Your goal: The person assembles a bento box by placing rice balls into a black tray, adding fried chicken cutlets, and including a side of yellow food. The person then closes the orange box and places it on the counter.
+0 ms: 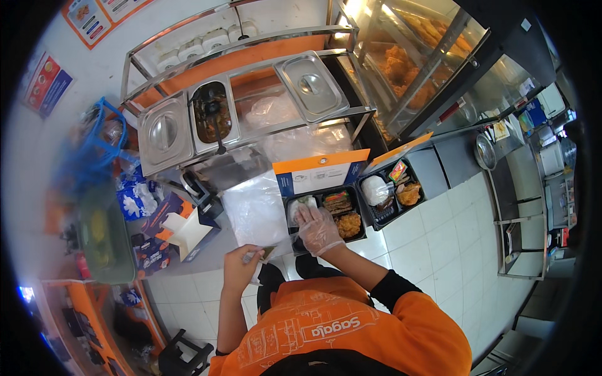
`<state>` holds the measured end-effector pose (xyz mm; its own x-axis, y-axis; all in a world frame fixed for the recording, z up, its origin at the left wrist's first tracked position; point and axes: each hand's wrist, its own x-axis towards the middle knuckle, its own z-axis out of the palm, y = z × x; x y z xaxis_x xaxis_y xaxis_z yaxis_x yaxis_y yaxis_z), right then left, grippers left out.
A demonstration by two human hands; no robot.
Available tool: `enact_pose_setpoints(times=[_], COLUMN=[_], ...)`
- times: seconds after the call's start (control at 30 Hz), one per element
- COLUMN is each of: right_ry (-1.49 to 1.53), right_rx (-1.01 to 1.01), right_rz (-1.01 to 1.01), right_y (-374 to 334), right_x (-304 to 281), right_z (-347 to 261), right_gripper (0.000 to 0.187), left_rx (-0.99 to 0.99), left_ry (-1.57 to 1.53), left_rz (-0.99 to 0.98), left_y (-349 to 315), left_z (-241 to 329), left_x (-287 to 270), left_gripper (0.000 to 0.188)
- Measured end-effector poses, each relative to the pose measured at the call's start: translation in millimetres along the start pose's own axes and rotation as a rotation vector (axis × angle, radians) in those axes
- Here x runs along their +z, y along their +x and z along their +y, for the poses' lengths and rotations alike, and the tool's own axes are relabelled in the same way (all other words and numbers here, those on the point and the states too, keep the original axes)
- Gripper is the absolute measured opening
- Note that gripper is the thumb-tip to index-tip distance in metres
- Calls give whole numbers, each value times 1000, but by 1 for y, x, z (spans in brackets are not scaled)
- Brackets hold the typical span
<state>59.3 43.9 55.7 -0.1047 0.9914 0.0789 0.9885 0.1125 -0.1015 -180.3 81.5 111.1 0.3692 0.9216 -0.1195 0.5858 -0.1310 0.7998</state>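
Note:
My right hand (318, 232), in a clear plastic glove, rests with fingers stretched out over a white wrapped portion (301, 208) that looks like rice. That portion lies in the left compartment of a black meal box (362, 203), beside brown strips (337, 202) and a piece of fried chicken (348, 224). My bare left hand (240, 266) is closed at the counter's near edge, pinching something small and partly see-through that I cannot make out. To the right stands a second black meal box (384, 220) with white rice (375, 190), fried chicken (409, 194) and a colourful sachet (397, 170).
Clear plastic sheets (251, 210) lie left of the boxes. Behind them, a metal rack holds a sauce pan with a ladle (216, 128) and lidded pans (165, 135). A glass warmer (401, 62) with fried chicken stands back right. Folded cartons (188, 232) are at left.

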Motion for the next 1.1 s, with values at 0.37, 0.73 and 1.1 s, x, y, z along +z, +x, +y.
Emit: enact_pose_setpoints(times=[0.37, 0.73, 1.1], right_ry=[1022, -225, 203], right_rx=[44, -95, -17], right_rz=[51, 91, 56], right_y=[-56, -89, -89], right_x=[-64, -28, -84], right_z=[26, 212, 219], right_gripper=[62, 46, 71], left_rx=[139, 49, -481], left_ry=[-130, -290, -672], left_rz=[-160, -23, 77], left_y=[5, 18, -97], left_z=[51, 35, -85], left_x=[40, 72, -87], left_gripper=[16, 19, 29])
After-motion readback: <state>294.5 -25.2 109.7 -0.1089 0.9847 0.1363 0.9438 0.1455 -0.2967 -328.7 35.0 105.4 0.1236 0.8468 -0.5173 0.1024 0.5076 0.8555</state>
